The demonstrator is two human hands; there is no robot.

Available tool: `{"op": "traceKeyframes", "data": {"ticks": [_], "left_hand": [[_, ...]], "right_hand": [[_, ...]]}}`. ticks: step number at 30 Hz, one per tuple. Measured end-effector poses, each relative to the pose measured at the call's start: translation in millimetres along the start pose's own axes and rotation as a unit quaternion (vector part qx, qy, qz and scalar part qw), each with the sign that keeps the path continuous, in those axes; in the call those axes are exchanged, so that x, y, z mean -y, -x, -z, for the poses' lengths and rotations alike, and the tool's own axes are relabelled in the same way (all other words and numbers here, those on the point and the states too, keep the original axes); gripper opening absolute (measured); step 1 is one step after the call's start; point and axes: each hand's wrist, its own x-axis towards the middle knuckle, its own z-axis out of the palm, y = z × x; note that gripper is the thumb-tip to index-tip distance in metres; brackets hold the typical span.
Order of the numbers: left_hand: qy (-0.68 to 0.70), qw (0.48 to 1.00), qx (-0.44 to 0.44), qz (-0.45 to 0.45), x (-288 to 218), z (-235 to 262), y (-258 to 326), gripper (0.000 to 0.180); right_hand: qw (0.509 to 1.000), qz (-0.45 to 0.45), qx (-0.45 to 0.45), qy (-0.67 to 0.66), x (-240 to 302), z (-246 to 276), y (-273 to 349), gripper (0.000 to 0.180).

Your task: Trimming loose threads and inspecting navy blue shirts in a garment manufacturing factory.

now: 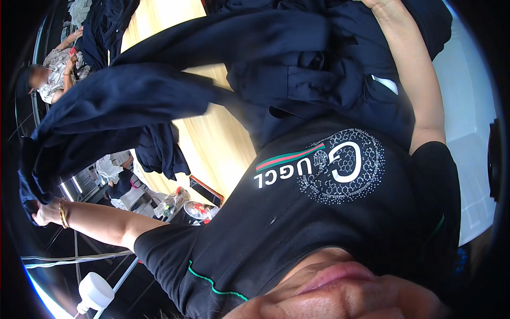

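Black T-shirt (pixel 276 228), green piping (pixel 214 288), dotted round emblem (pixel 345 167), seemingly gold bracelet (pixel 62 213)

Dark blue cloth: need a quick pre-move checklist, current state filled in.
1. Left hand gripping the dark blue cloth: ok, closed on its end at the far left.
2. Right hand gripping the cloth: cannot tell, the hand is cut off at the top edge.
3. Cloth flat on the table: not ok, one length is raised toward the left hand and the rest is bunched.
4. Clear plastic container free of the raised cloth: ok, it sits apart.
5. Enough room to the co-worker in a patterned shirt: cannot tell, one view gives no sure spacing.
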Motion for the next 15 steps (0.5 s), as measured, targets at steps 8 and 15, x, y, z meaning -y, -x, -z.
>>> {"op": "traceKeyframes", "data": {"ticks": [8,15], "left_hand": [[-0.174,0.956,0.121,0.204,138.2,142.2,-66.4,0.049],[-0.311,0.772,0.466,0.299,306.9,21.6,337.4,0.039]], "right_hand": [[0.999,0.003,0.024,-0.040,-1.9,-1.5,-8.7,0.020],[1.000,-0.022,-0.015,0.005,-9.4,5.3,-8.8,0.019]]}}
